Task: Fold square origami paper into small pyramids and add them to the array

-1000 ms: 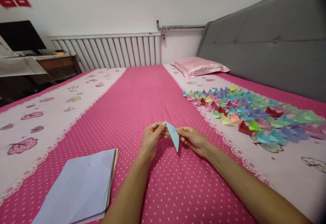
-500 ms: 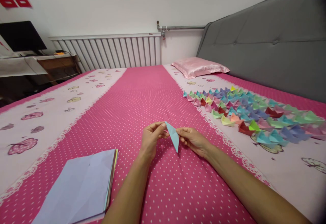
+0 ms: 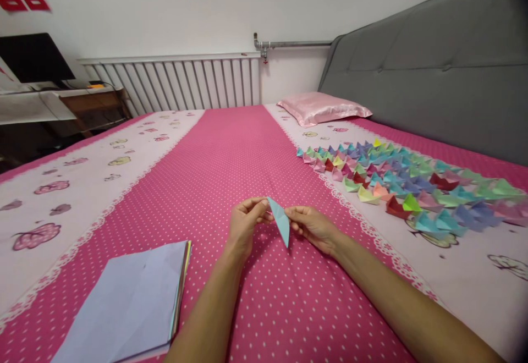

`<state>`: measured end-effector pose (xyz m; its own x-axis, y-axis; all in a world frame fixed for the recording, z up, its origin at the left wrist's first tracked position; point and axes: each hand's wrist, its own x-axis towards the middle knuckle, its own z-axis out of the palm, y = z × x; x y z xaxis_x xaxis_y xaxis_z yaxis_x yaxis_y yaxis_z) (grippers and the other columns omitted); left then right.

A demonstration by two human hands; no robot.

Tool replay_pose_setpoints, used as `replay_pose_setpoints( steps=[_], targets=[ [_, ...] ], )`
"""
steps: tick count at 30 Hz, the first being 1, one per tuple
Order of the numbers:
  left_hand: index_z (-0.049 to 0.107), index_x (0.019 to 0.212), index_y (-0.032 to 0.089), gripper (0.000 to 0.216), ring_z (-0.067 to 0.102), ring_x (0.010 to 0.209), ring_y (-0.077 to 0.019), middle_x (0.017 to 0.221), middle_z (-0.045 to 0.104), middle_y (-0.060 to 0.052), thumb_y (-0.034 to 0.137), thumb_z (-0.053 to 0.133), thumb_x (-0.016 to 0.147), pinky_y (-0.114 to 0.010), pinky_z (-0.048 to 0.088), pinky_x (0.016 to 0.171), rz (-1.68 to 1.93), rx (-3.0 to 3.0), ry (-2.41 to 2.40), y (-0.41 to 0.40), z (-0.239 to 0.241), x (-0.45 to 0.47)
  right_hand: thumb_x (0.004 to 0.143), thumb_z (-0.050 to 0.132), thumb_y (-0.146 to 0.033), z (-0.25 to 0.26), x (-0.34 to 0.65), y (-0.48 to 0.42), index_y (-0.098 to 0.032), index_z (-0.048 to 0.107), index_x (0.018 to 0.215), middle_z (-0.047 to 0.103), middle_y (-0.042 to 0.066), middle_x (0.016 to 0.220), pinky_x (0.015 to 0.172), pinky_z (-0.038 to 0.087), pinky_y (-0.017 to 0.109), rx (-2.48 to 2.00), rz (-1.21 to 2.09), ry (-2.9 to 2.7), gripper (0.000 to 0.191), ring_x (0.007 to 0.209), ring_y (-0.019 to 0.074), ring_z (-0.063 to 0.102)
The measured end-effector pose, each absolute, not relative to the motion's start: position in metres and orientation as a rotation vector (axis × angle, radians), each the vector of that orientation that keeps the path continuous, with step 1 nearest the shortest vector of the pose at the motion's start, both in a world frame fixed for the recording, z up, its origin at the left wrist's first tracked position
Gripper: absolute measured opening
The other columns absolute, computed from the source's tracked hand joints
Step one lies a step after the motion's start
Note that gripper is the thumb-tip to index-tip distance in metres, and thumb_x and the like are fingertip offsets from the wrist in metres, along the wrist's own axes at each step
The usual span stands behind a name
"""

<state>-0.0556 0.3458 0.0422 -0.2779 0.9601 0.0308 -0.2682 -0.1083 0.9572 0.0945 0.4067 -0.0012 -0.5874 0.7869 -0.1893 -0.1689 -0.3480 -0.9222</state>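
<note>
Over the pink dotted bedspread (image 3: pixel 231 148) I hold a small folded piece of light blue paper (image 3: pixel 280 222), a narrow pointed shape standing on edge. My left hand (image 3: pixel 245 224) pinches its left side with curled fingers. My right hand (image 3: pixel 310 225) pinches its right side. Both hands hover just above the bed's middle stripe.
A stack of coloured paper sheets (image 3: pixel 127 305), pale lilac on top, lies at the near left. Several rows of folded paper boats (image 3: pixel 396 181) cover the bed's right side. A pink pillow (image 3: pixel 324 108) and a grey headboard (image 3: pixel 429 71) stand beyond. A radiator (image 3: pixel 177 82) lines the far wall.
</note>
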Motion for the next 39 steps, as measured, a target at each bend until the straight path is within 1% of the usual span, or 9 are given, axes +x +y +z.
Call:
replay_pose_setpoints(
  steps=[6, 15, 21, 26, 29, 33, 39],
  targets=[
    [0.065, 0.072, 0.013, 0.019, 0.056, 0.052, -0.0096, 0.063, 0.063, -0.003, 0.03, 0.07, 0.064, -0.022, 0.045, 0.057, 1.573, 0.922, 1.182, 0.3464, 0.0409, -0.0561, 0.066, 0.072, -0.041, -0.0015, 0.0946, 0.407, -0.013, 0.062, 0.069, 0.048, -0.006, 0.047, 0.04, 0.025, 0.017, -0.848, 1.984, -1.268, 0.03, 0.04, 0.0025, 0.037],
    [0.065, 0.07, 0.014, 0.018, 0.055, 0.051, -0.0096, 0.06, 0.063, -0.003, 0.029, 0.07, 0.063, -0.022, 0.043, 0.055, 1.574, 0.9, 1.199, 0.3468, 0.0407, -0.0561, 0.064, 0.073, -0.041, -0.0025, 0.0944, 0.4066, -0.014, 0.061, 0.066, 0.048, -0.006, 0.046, 0.041, 0.025, 0.017, -0.859, 1.984, -1.266, 0.03, 0.04, 0.0025, 0.037],
    [0.064, 0.07, 0.013, 0.017, 0.055, 0.05, -0.0096, 0.059, 0.062, -0.002, 0.028, 0.069, 0.063, -0.022, 0.044, 0.054, 1.586, 0.905, 1.201, 0.3474, 0.0397, -0.056, 0.064, 0.073, -0.042, -0.0032, 0.0941, 0.4069, -0.014, 0.061, 0.066, 0.048, -0.006, 0.046, 0.04, 0.025, 0.017, -0.859, 1.98, -1.281, 0.031, 0.039, 0.0026, 0.037],
    [0.063, 0.069, 0.014, 0.017, 0.055, 0.05, -0.0098, 0.059, 0.062, -0.002, 0.027, 0.069, 0.061, -0.023, 0.044, 0.055, 1.591, 0.894, 1.209, 0.347, 0.0424, -0.0541, 0.063, 0.073, -0.043, -0.004, 0.0943, 0.4072, -0.014, 0.06, 0.066, 0.048, -0.006, 0.046, 0.04, 0.025, 0.018, -0.855, 1.983, -1.278, 0.032, 0.039, 0.0029, 0.036],
    [0.063, 0.068, 0.014, 0.015, 0.055, 0.051, -0.0097, 0.059, 0.062, -0.001, 0.023, 0.07, 0.058, -0.023, 0.043, 0.054, 1.589, 0.894, 1.247, 0.3452, 0.0467, -0.0524, 0.064, 0.072, -0.043, -0.0047, 0.0942, 0.4073, -0.014, 0.059, 0.065, 0.049, -0.006, 0.046, 0.04, 0.025, 0.018, -0.86, 1.971, -1.273, 0.031, 0.039, 0.003, 0.036],
    [0.062, 0.07, 0.015, 0.014, 0.056, 0.052, -0.0101, 0.06, 0.063, -0.001, 0.018, 0.068, 0.058, -0.022, 0.042, 0.053, 1.564, 0.9, 1.252, 0.344, 0.0489, -0.0521, 0.063, 0.073, -0.042, -0.0037, 0.0936, 0.4067, -0.015, 0.059, 0.064, 0.049, -0.006, 0.046, 0.039, 0.025, 0.018, -0.872, 1.945, -1.255, 0.031, 0.039, 0.003, 0.037],
    [0.064, 0.076, 0.014, 0.017, 0.055, 0.053, -0.0086, 0.064, 0.063, -0.002, 0.021, 0.069, 0.061, -0.021, 0.044, 0.056, 1.556, 0.899, 1.165, 0.3458, 0.0448, -0.055, 0.063, 0.074, -0.041, -0.0002, 0.0938, 0.4055, -0.014, 0.06, 0.067, 0.049, -0.006, 0.046, 0.04, 0.027, 0.016, -0.882, 1.954, -1.222, 0.031, 0.039, 0.0024, 0.038]
  ],
)
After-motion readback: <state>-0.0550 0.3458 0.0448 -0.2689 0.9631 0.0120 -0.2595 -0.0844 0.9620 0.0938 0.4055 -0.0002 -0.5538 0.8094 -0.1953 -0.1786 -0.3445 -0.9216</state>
